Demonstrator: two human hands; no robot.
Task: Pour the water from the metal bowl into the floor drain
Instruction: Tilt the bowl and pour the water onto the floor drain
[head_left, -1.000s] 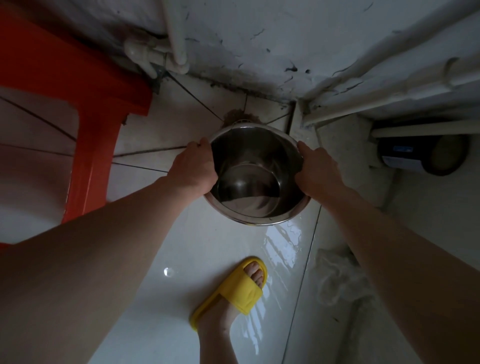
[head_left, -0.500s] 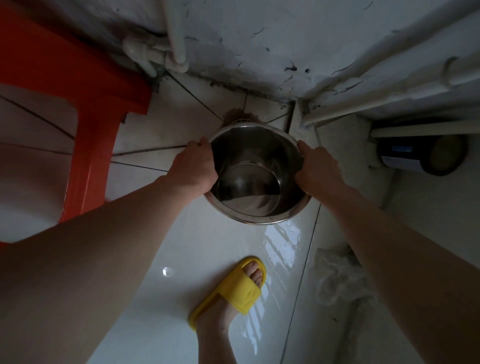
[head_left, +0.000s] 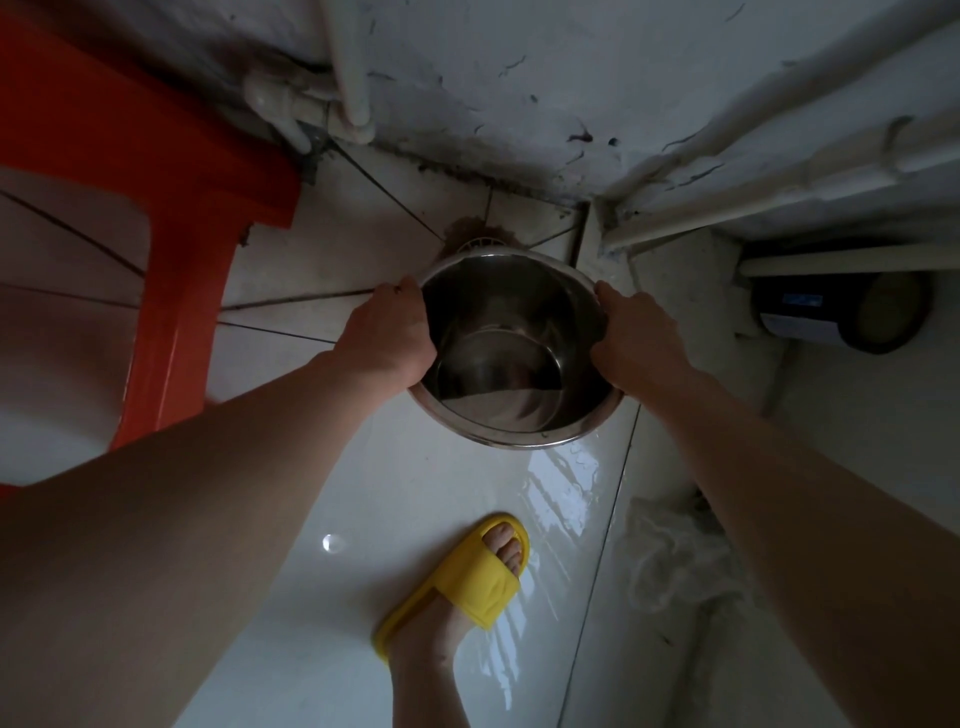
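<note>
A shiny metal bowl (head_left: 511, 358) hangs above the tiled floor, tilted with its far rim low over the floor drain (head_left: 480, 244). The drain is a pale round grate ringed by a brown stain, mostly hidden behind the bowl's far rim. My left hand (head_left: 387, 338) grips the bowl's left rim. Gripping the right rim is my right hand (head_left: 636, 340). The bowl's inside looks dark and reflective; whether water is in it is unclear.
A red plastic stool (head_left: 176, 270) stands at the left. White pipes (head_left: 353, 67) run down the cracked wall. A dark can (head_left: 841, 317) lies at the right under a ledge. My foot in a yellow slipper (head_left: 462, 582) rests on the wet glossy tile beside a crumpled white bag (head_left: 675, 561).
Almost nothing differs; the bowl and both hands hold about the same place over the drain, with only a slight shift of the view.
</note>
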